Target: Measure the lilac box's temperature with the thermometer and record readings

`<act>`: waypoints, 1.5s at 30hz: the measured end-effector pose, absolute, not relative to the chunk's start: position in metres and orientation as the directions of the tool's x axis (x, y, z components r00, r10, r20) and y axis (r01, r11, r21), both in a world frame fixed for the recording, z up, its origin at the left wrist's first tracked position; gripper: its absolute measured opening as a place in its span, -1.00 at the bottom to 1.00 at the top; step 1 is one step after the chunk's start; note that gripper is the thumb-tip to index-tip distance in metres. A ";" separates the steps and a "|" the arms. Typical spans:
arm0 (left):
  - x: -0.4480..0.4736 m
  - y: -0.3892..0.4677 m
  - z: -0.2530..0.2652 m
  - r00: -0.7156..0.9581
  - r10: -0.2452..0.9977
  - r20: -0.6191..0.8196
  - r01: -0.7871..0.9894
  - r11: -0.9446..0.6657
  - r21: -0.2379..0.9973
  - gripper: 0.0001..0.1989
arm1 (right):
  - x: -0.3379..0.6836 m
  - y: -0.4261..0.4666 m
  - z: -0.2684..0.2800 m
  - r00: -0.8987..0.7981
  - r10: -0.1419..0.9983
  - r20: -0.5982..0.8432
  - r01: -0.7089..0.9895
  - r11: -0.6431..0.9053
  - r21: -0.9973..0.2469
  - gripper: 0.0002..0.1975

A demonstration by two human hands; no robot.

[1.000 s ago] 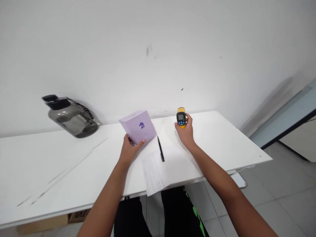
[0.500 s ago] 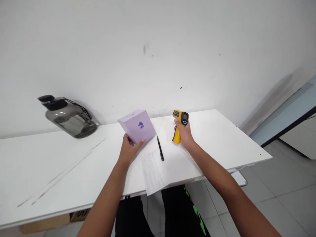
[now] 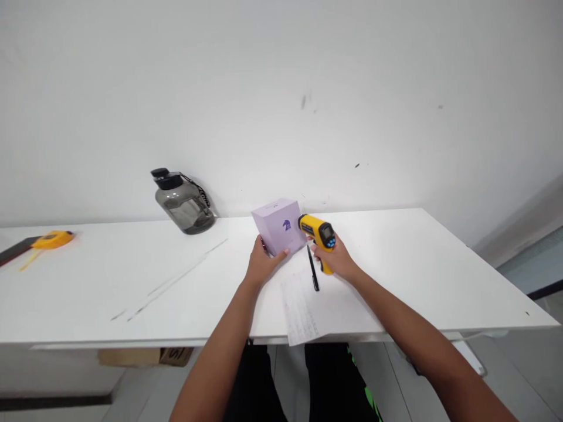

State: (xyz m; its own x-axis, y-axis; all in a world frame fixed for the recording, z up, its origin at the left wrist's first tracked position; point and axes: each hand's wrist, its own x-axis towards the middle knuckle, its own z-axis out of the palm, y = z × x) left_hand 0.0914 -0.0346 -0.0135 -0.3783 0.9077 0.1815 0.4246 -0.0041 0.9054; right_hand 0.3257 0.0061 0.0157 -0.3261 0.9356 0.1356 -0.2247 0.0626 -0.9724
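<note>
My left hand (image 3: pixel 264 261) grips the lower left corner of a lilac box (image 3: pixel 284 231) with a dark horse-head logo, its thumb across the front face. The box stands on the white table near the wall. In my right hand (image 3: pixel 336 255) is a yellow and black infrared thermometer (image 3: pixel 317 230), held by its handle, with its nose pointing left at the box's front right side. Its small screen faces back toward me. A black pen (image 3: pixel 313 269) lies between my hands, over a handwritten paper sheet (image 3: pixel 301 313) that overhangs the front edge.
A grey transparent water bottle (image 3: pixel 187 205) with a black cap stands by the wall, left of the box. Farther left lie a yellow tape measure (image 3: pixel 53 239) and a dark flat item (image 3: pixel 17 251). The white table (image 3: pixel 176 310) ends at the right. A cardboard box (image 3: pixel 132 356) shows below it.
My view has swung left, bringing the tape measure into sight. The thermometer has turned and moved close to the box, its nose now toward the box. My left hand still holds the box.
</note>
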 end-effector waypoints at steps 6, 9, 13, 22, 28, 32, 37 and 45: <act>0.094 -0.039 -0.013 -0.347 0.913 0.212 0.490 -0.016 0.872 -0.10 | 0.307 -0.011 0.005 -0.309 0.913 0.266 -0.137 0.234 -0.963 -0.37; 0.096 -0.040 -0.012 -0.351 0.911 0.215 0.519 -0.002 0.855 -0.02 | 0.305 -0.012 0.002 -0.332 0.913 0.239 -0.149 0.199 -0.969 -0.38; 0.097 -0.040 -0.012 -0.353 0.911 0.215 0.516 -0.003 0.857 -0.01 | 0.306 -0.011 0.001 -0.332 0.915 0.230 -0.158 0.186 -0.970 -0.34; 0.098 -0.041 -0.009 -0.333 0.914 0.231 0.535 -0.018 0.845 -0.03 | 0.306 -0.011 0.000 -0.343 0.910 0.232 -0.166 0.184 -0.969 -0.37; 0.096 -0.039 -0.012 -0.326 0.916 0.233 0.533 -0.025 0.846 -0.06 | 0.307 -0.010 0.001 -0.359 0.899 0.253 -0.211 0.186 -0.960 -0.21; 0.096 -0.039 -0.013 -0.311 0.917 0.251 0.540 -0.047 0.840 -0.06 | 0.308 -0.012 0.003 -0.394 0.885 0.247 -0.220 0.170 -0.961 -0.16; 0.097 -0.039 -0.012 -0.338 0.915 0.218 0.518 -0.012 0.855 -0.02 | 0.309 -0.014 0.000 -0.392 0.882 0.262 -0.226 0.183 -0.957 -0.05; 0.093 -0.034 -0.014 -0.407 0.900 0.157 0.501 0.076 0.862 0.04 | 0.313 -0.019 0.006 -0.165 0.908 0.385 -0.076 0.377 -0.923 -0.08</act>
